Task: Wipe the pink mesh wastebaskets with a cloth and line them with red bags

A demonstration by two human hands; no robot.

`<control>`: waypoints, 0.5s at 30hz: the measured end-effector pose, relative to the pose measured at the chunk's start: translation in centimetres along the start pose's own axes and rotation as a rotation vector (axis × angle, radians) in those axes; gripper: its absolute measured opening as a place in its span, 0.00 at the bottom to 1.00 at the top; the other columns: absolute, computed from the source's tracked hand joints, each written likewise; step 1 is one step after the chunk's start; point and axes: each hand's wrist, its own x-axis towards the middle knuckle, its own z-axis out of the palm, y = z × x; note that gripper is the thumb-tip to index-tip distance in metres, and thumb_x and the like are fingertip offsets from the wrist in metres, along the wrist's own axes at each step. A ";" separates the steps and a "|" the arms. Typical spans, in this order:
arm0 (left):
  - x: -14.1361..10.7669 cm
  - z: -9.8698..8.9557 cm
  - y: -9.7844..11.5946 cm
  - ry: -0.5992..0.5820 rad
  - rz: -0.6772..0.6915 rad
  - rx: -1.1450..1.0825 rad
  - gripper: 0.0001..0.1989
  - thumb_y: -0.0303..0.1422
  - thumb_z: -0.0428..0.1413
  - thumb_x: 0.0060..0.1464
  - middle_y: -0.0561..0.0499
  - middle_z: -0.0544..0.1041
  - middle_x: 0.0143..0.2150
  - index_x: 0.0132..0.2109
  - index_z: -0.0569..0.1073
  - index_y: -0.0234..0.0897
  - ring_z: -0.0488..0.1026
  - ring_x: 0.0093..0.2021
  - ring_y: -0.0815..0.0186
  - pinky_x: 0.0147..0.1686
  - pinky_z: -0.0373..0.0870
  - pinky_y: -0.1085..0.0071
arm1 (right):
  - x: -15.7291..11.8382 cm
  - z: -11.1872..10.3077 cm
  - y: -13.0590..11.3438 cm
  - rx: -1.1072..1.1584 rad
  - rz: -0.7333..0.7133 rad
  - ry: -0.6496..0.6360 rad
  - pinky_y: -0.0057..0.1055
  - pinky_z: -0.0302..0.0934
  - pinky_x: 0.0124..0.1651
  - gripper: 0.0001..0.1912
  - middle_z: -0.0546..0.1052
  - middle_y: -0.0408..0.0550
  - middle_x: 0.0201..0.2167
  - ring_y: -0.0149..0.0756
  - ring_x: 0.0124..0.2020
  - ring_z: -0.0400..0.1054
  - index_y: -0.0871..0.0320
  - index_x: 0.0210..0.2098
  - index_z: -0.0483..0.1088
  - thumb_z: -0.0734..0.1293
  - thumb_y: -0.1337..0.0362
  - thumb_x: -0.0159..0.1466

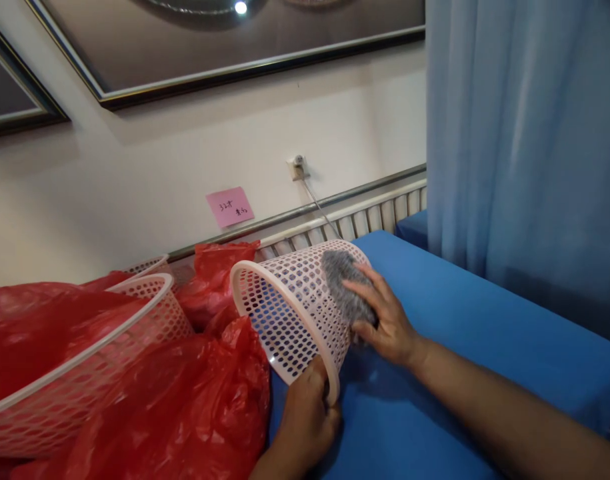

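White basket (305,277) tipped sideways over blue table (459,300), long axis running from open end, near left, to base, far right. Left hand (311,410), at basket's open end, has fingers curled round near rim. Right hand (389,321), closer to base, fingers slightly parted, holds grey cloth (341,277) against outer wall. Red bag (185,400) left of basket. From here, can't tell whether basket touches table.
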 end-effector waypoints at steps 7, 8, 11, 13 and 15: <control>-0.1 0.0 0.0 0.002 0.019 0.007 0.34 0.17 0.50 0.37 0.45 0.79 0.50 0.55 0.72 0.39 0.77 0.52 0.53 0.55 0.74 0.57 | -0.6 1.0 -1.3 0.018 -0.058 0.060 0.57 0.52 0.71 0.38 0.54 0.57 0.72 0.49 0.73 0.50 0.51 0.75 0.39 0.61 0.60 0.72; -0.1 0.1 0.0 0.008 0.018 0.015 0.34 0.17 0.50 0.37 0.45 0.79 0.49 0.55 0.71 0.39 0.77 0.52 0.53 0.53 0.74 0.57 | -0.7 1.4 -1.0 0.002 0.030 0.098 0.59 0.50 0.72 0.39 0.51 0.59 0.73 0.51 0.74 0.47 0.52 0.75 0.36 0.61 0.59 0.72; 0.0 0.0 -0.1 0.028 0.014 0.013 0.34 0.17 0.50 0.38 0.44 0.79 0.49 0.55 0.71 0.39 0.77 0.51 0.53 0.53 0.75 0.57 | -1.3 2.5 -0.9 -0.045 0.118 0.085 0.64 0.50 0.71 0.39 0.43 0.62 0.74 0.55 0.75 0.41 0.54 0.74 0.36 0.62 0.58 0.71; 0.1 -0.1 0.0 0.049 0.025 -0.006 0.33 0.17 0.50 0.38 0.44 0.79 0.50 0.55 0.72 0.39 0.77 0.53 0.53 0.55 0.73 0.56 | -1.7 2.7 -1.6 -0.075 0.062 0.004 0.63 0.54 0.69 0.41 0.39 0.61 0.75 0.56 0.75 0.42 0.53 0.74 0.37 0.64 0.59 0.70; 0.2 -0.3 0.3 0.066 0.039 -0.019 0.32 0.17 0.49 0.38 0.44 0.78 0.51 0.53 0.72 0.39 0.76 0.54 0.53 0.58 0.72 0.55 | -2.0 2.6 -2.5 -0.094 -0.021 -0.035 0.61 0.58 0.67 0.42 0.37 0.59 0.75 0.57 0.74 0.44 0.50 0.74 0.39 0.65 0.62 0.68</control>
